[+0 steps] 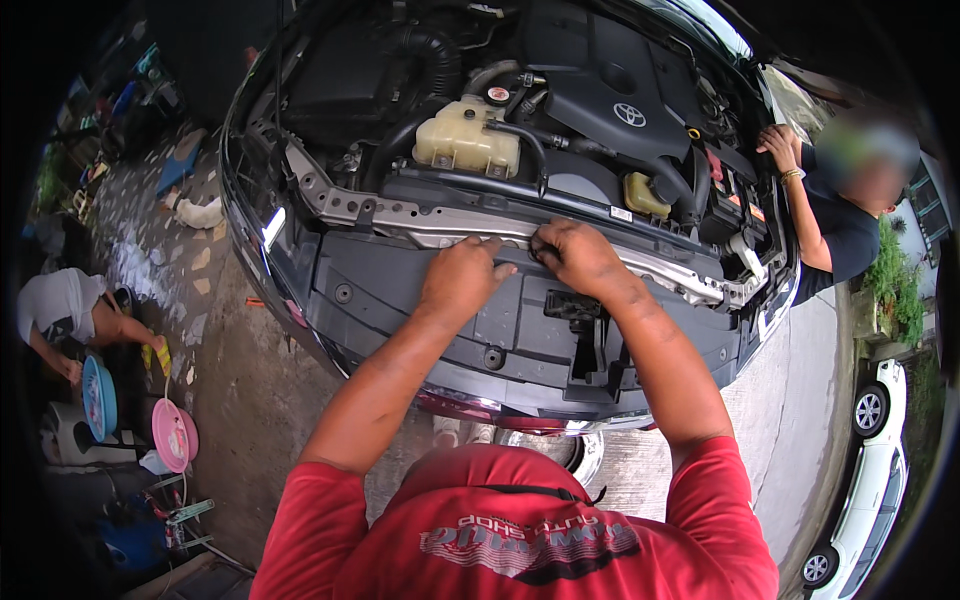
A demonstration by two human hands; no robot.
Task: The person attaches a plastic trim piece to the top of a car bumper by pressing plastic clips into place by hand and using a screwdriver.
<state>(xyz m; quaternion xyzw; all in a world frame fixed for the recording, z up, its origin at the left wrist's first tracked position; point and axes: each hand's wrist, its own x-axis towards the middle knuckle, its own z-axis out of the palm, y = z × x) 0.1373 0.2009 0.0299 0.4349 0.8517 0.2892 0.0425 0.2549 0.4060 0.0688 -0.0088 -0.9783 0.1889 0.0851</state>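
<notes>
Both arms reach over the front of a car with its engine bay exposed. My left hand point(462, 279) rests at the back edge of the black plastic panel point(410, 309), against the silver metal crossbar point(400, 218). Its thumb stands apart from the fingers, and nothing shows in it. Just to its right, my right hand point(582, 257) is closed, with its fingers bent down at the same crossbar. Whatever those fingers pinch is hidden beneath them. In front of the right hand, a black latch piece point(572, 305) sits in the panel near a dark opening.
Behind the crossbar are a cream coolant tank point(468, 137), a dark engine cover point(605, 85) and a battery point(735, 205). Another person point(850, 200) leans at the car's right side. Someone else crouches far left by blue point(99, 397) and pink basins point(175, 435).
</notes>
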